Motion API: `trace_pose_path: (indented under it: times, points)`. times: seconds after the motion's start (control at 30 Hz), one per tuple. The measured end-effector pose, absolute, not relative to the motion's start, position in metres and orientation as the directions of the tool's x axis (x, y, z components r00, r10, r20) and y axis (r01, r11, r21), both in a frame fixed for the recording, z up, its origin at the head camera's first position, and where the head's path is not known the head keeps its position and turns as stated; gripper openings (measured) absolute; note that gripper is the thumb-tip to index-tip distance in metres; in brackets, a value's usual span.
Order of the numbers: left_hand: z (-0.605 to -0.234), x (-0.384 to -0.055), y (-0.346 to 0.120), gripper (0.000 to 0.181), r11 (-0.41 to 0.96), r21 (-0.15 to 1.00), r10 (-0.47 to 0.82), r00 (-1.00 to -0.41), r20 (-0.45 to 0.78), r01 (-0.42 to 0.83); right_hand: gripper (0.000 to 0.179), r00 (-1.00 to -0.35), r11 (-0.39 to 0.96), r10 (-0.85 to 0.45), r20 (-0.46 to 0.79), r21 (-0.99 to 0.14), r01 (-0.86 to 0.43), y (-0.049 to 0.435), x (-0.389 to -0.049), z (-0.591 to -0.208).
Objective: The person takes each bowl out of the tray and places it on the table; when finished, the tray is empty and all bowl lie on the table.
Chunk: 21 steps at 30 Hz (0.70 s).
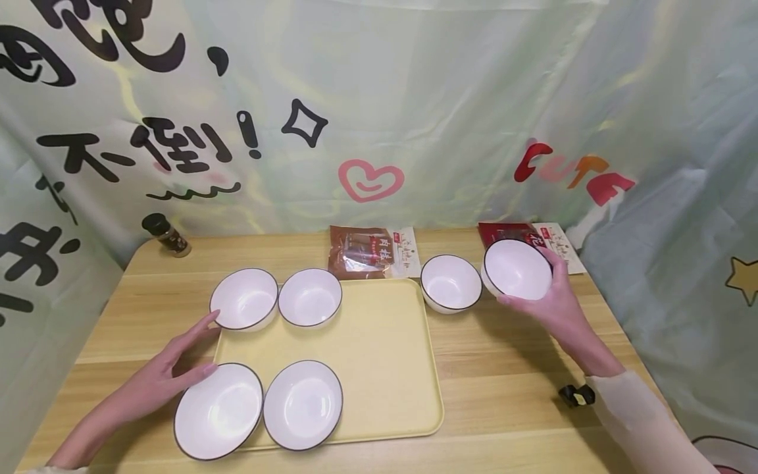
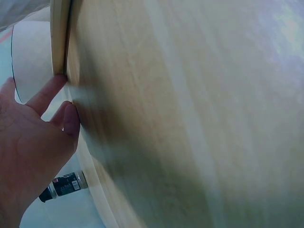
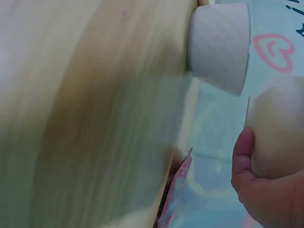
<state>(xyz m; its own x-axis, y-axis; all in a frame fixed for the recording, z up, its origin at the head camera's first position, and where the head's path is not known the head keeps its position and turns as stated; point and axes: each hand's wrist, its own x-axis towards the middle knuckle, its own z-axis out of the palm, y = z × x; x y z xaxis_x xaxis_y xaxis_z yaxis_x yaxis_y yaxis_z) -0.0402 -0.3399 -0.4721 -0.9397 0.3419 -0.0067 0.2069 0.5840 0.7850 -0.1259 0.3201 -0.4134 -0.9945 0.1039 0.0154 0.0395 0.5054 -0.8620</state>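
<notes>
My right hand (image 1: pixel 559 306) holds a white, dark-rimmed bowl (image 1: pixel 518 270) by its side, thumb near the rim. In the right wrist view that bowl (image 3: pixel 280 137) is raised off the table. Just left of it another white bowl (image 1: pixel 451 283) stands beside the tray (image 1: pixel 391 368). My left hand (image 1: pixel 156 382) is spread at the tray's left side, its index finger by the far-left bowl (image 1: pixel 244 299) and its thumb at the near-left bowl (image 1: pixel 218 411). A fingertip meets the tray's edge in the left wrist view. Two more bowls, a far one (image 1: pixel 310 297) and a near one (image 1: pixel 303 405), sit alongside.
A brown packet (image 1: pixel 370 252) lies behind the tray, and a red-and-white packet (image 1: pixel 562 247) is partly hidden behind the held bowl. At the back left lies a black-capped spice bottle (image 1: pixel 167 235). A small black object (image 1: pixel 576 395) appears by the right sleeve. Printed cloth (image 1: pixel 450 118) hangs behind the table.
</notes>
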Motion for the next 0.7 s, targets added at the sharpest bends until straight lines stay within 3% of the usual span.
trace_pose_path:
  times: [0.7]
  points:
    - [-0.473,-0.041,-0.340,0.088,0.584,0.784,0.347,-0.938,-0.008,0.209,0.130,-0.987,0.573,0.149,-0.055,-0.809,0.132,0.338,-0.136,-0.449]
